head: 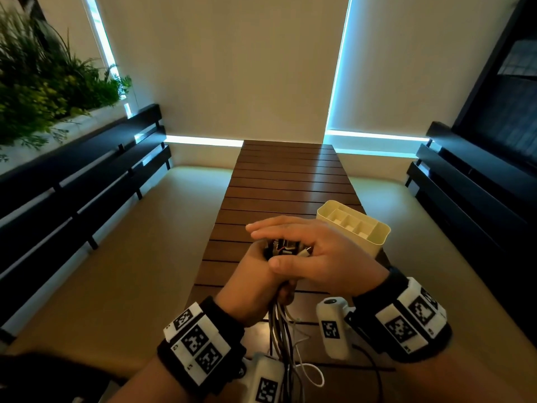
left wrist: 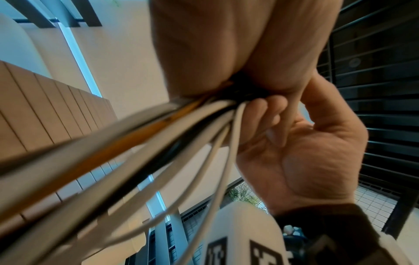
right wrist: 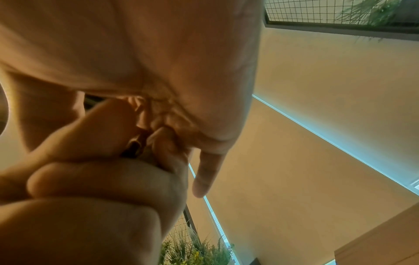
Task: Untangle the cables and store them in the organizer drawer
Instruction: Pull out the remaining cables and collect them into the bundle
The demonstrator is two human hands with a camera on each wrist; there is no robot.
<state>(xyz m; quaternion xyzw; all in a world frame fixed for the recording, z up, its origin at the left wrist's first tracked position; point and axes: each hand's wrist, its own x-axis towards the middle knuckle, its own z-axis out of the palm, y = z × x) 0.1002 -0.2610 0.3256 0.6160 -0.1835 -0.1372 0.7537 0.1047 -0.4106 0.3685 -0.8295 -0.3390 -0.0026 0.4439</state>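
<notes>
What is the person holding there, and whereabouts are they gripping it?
The left hand grips a bundle of cables just below their plug ends; the rest hangs down. The right hand lies flat over the plugs.

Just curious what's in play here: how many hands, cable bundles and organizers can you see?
Hands: 2, left hand and right hand
Cable bundle: 1, strands too tangled to count
Organizer: 1
Total: 4
</notes>
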